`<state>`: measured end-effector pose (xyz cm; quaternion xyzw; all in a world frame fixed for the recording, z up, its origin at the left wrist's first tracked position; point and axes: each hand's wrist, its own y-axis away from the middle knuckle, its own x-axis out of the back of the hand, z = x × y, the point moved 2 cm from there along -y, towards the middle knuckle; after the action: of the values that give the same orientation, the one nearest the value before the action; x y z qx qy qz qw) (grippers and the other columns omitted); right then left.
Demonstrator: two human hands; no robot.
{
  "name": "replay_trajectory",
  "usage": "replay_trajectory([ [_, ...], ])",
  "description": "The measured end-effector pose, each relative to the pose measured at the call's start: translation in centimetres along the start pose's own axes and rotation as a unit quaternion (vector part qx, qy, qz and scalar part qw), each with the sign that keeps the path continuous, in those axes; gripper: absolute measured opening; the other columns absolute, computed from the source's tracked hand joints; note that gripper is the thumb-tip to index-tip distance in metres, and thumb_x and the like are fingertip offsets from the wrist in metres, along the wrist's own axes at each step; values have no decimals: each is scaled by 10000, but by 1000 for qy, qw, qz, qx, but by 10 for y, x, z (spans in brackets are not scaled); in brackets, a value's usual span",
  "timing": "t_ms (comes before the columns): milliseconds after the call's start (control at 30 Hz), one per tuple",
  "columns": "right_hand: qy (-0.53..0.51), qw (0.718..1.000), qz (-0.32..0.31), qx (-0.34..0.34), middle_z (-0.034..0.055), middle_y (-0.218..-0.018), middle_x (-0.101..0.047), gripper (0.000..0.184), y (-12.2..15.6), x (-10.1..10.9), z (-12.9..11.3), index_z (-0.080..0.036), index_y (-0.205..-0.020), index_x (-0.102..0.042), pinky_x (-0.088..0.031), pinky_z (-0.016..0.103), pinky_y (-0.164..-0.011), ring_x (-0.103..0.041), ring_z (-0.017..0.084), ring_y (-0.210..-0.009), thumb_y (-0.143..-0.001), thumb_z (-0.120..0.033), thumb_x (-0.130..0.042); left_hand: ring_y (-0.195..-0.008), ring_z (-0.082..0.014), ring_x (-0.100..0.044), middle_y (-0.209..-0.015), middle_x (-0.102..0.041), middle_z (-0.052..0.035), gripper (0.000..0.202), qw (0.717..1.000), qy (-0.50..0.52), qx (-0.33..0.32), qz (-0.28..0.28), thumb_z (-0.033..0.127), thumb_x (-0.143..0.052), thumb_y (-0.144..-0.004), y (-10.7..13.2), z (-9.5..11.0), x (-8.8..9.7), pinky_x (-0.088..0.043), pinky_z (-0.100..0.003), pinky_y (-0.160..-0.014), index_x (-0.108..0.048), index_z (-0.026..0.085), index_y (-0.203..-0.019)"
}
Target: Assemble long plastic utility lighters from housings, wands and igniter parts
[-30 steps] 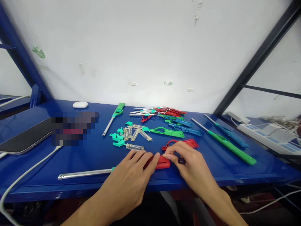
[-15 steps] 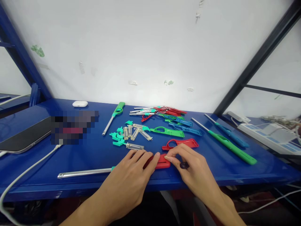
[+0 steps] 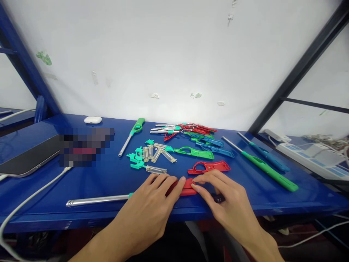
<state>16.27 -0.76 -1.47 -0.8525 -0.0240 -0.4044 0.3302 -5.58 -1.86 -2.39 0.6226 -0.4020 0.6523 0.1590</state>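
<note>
My left hand [image 3: 152, 203] lies flat with fingers stretched over a red lighter handle shell [image 3: 187, 187] near the front edge of the blue table [image 3: 109, 174]. A silver metal tube [image 3: 96, 200] sticks out to the left from under that hand. My right hand [image 3: 222, 198] rests beside it, its fingertips touching the right end of the red shell. A small dark part [image 3: 219, 199] shows under the right palm. A second red shell [image 3: 208, 167] lies just behind the hands.
Clear tubes with teal parts [image 3: 148, 158] lie mid-table. Behind them are a green shell [image 3: 195, 153] and a pile of red, blue and green pieces [image 3: 191, 133]. Finished green lighters [image 3: 261, 167] lie right, one [image 3: 133, 134] left. A tablet [image 3: 29, 158], white cable [image 3: 29, 202] and earbud case [image 3: 92, 119] sit left.
My right hand has moved from a raised pinch at the shell's end to lying lower and flatter on the table. My left hand has stayed in place.
</note>
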Motion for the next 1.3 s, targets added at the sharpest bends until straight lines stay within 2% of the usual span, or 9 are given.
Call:
replay_trajectory([
  [200, 0, 999, 49, -5, -22, -892, -650, 192, -3, 22, -2, -314, -1154, -720, -410, 278, -544, -533, 126, -613, -975, -381, -740, -1256, -371, -612, -1406, -641, -147, 721, 1000, 3, 3, 6, -13, -435, -843, 1, 0, -1, -469, -525, -1056, -427, 97, -1556],
  [300, -118, 991, 62, -5, 0, -842, -556, 298, -12, 38, -10, -286, -1059, -732, -373, 289, -542, -494, 148, -661, -1037, -545, -586, -1266, -375, -608, -1415, -635, -149, 716, 1000, 7, 5, 2, -4, -440, -859, 2, 0, -2, -463, -528, -1062, -418, 105, -1566],
  [367, -270, 961, 62, -8, 9, -779, -504, 457, -20, 43, -18, -249, -885, -689, -345, 299, -526, -432, 162, -646, -1076, -584, -444, -1267, -372, -607, -1415, -634, -148, 707, 1000, 9, 5, -2, 3, -442, -874, 3, 0, -3, -463, -524, -1060, -409, 110, -1572],
  [467, -486, 870, 80, -17, -27, -637, -377, 422, -33, 40, -31, -232, -714, -529, -316, 293, -510, -316, 151, -571, -1064, -465, -499, -1279, -370, -598, -1427, -626, -146, 718, 1000, 10, 5, -3, 7, -455, -873, 3, 0, -3, -458, -522, -1068, -395, 120, -1579],
  [533, -563, 823, 79, -7, -50, -562, -317, 441, -42, 34, -39, -222, -667, -444, -303, 286, -508, -267, 130, -518, -1054, -418, -523, -1281, -371, -596, -1423, -627, -143, 728, 1000, 13, 7, -2, 5, -465, -860, 3, 0, -3, -455, -524, -1073, -398, 127, -1575],
  [633, -607, 793, 51, 8, -70, -500, -249, 497, -51, 27, -48, -208, -637, -349, -271, 281, -499, -204, 104, -470, -1063, -407, -511, -1269, -368, -602, -1403, -635, -141, 721, 1000, 17, 6, -2, 3, -471, -852, 2, 0, -4, -456, -522, -1074, -413, 126, -1560],
  [733, -616, 787, 23, 15, -76, -492, -226, 520, -54, 24, -54, -203, -635, -313, -251, 279, -487, -183, 93, -454, -1065, -416, -512, -1267, -364, -602, -1401, -634, -142, 699, 1000, 17, 5, 1, 19, -479, -868, 1, 0, -4, -454, -518, -1077, -416, 125, -1556],
  [933, -601, 798, -21, 27, -69, -485, -227, 536, -51, 20, -56, -209, -622, -326, -238, 302, -484, -217, 99, -453, -1066, -441, -516, -1259, -356, -600, -1395, -634, -139, 680, 1000, 14, 2, 4, 39, -490, -896, 2, 0, -3, -462, -508, -1061, -409, 125, -1565],
  [1300, -595, 803, -26, 24, -76, -495, -232, 529, -51, 10, -54, -210, -626, -334, -226, 308, -488, -210, 93, -453, -1070, -433, -516, -1249, -344, -594, -1388, -634, -133, 641, 1000, 19, 5, -8, 76, -516, -937, -1, 0, -3, -461, -499, -1062, -415, 126, -1568],
])
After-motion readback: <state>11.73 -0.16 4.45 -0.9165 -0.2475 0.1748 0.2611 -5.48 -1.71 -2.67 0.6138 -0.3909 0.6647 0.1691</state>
